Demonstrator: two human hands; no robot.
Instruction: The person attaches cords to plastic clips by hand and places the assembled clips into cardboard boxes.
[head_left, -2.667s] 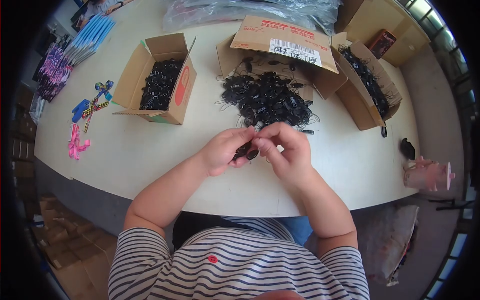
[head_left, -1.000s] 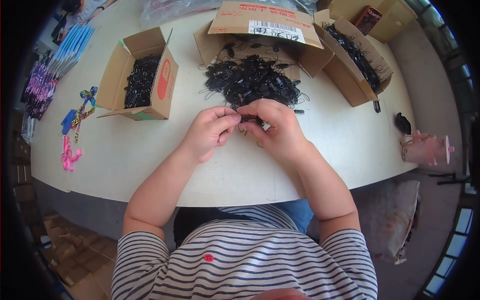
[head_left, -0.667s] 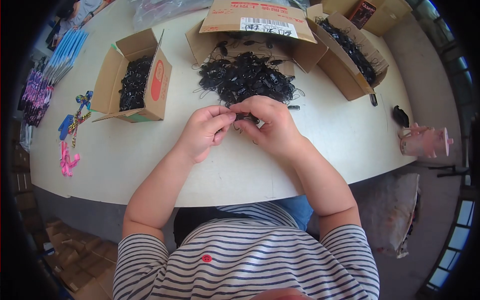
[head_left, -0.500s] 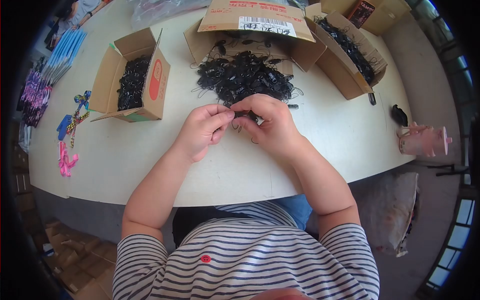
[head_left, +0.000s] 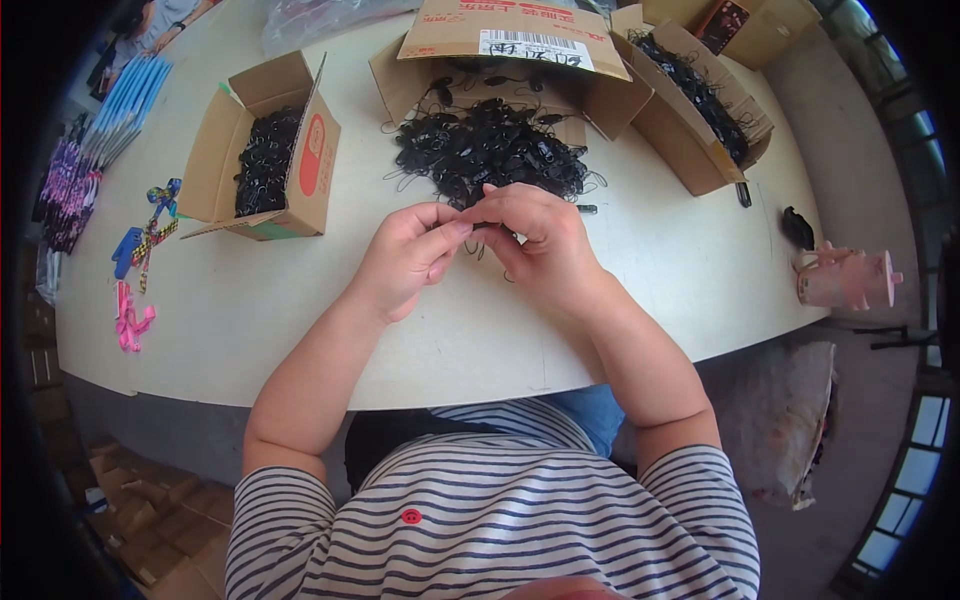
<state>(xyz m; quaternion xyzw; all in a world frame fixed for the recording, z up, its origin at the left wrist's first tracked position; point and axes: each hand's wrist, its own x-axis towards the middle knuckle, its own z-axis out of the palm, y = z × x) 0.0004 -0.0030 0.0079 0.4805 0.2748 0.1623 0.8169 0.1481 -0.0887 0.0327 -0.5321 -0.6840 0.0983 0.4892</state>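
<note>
At the near side of a pile of small black clips with thin cord loops [head_left: 485, 150], my two hands meet over the table. My left hand [head_left: 405, 255] is closed, thumb and forefinger pinched at the end of a dark piece. My right hand [head_left: 540, 235] curls round the same small black corded clip [head_left: 520, 238], which is mostly covered by the fingers. Thin cord loops hang below the right fingers. The pile spills from the mouth of a cardboard box [head_left: 430, 40] lying open towards me.
Open cardboard boxes of black clips stand left [head_left: 318, 185] and right [head_left: 665, 140]. Printed and pink ribbons [head_left: 130, 320] lie at the far left, near bundled straps [head_left: 130, 105]. A pink cup [head_left: 845, 280] sits at the right edge. Another person's hand [head_left: 165, 38] shows at top left.
My right hand's fingers have shifted slightly upward, and less of the dark piece shows between the hands. The boxes and pile stay put.
</note>
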